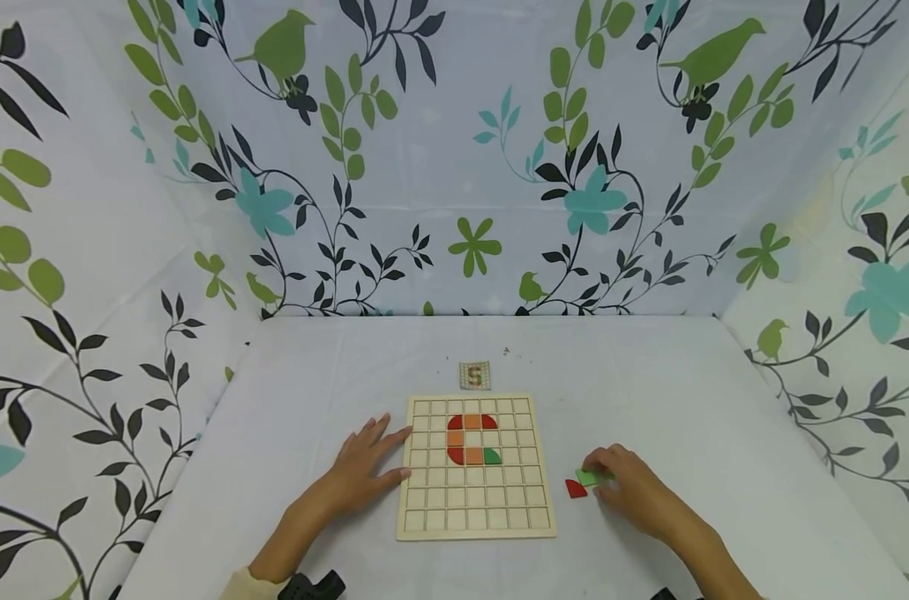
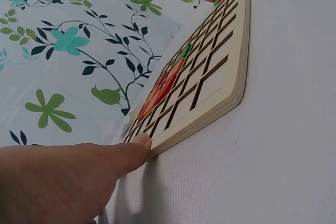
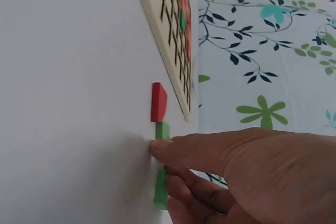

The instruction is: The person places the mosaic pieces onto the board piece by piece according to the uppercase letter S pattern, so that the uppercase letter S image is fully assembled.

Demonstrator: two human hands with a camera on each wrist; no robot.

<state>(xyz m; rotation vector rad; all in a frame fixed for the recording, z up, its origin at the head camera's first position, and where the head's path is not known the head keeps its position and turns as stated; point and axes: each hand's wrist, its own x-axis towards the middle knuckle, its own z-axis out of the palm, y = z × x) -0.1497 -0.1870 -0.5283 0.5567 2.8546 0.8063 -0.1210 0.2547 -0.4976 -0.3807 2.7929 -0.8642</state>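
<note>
**Hands at the grid board**

Floral cloth walls surround a white table [image 1: 649, 392] where a wooden grid board [image 1: 476, 500] lies. Left hand [image 1: 364, 467] lies flat, fingers straight against the board's edge, seemingly steadying it. Right hand [image 1: 626, 487] pinches a green piece [image 1: 587, 477] on the table, beside a red piece [image 1: 575, 488]. Coloured tiles [image 1: 472, 438] already fill several cells, below a small card [image 1: 474, 375].

pale wood grid board [image 1: 476, 508] w/ red, orange & green tiles [image 1: 472, 439]. loose red piece [image 1: 576, 488] & green piece [image 1: 587, 477] on white table [image 1: 724, 433]. white backdrop [image 1: 454, 167]: green birds, teal flowers, black leaves.
</note>
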